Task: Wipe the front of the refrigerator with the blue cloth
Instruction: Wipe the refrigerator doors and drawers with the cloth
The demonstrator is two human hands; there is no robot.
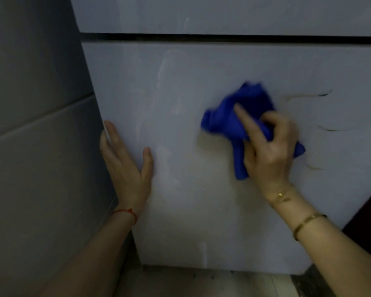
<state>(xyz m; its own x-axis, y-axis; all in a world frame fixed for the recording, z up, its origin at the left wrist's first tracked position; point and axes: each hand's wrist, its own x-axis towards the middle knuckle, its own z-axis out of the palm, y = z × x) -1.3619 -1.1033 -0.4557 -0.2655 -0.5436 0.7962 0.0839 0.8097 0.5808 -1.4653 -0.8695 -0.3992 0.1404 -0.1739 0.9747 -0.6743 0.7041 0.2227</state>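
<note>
Forearms rise from the bottom of the frame, yours, one on each side. Your left wrist carries a red string (128, 213); your right wrist carries two gold bracelets (296, 213). Your left hand (126, 166) lies flat and open against the left edge of the refrigerator's lower door (201, 206), fingers spread, the outer ones wrapping the door's corner, holding nothing. Right of centre, your right hand (270, 151) is closed around the blue cloth (234, 118) and presses it against the door; the index finger lies stretched across the bunched fabric, and cloth spills out above, left of and below the hand. The cloth is blurred. Dark thin streaks (323, 112) mark the door at the right of the frame. Higher up, a dark horizontal gap (223, 38) separates this door from the upper door (201, 13). Grey wall tiles (34, 125) fill the left of the frame.
</note>
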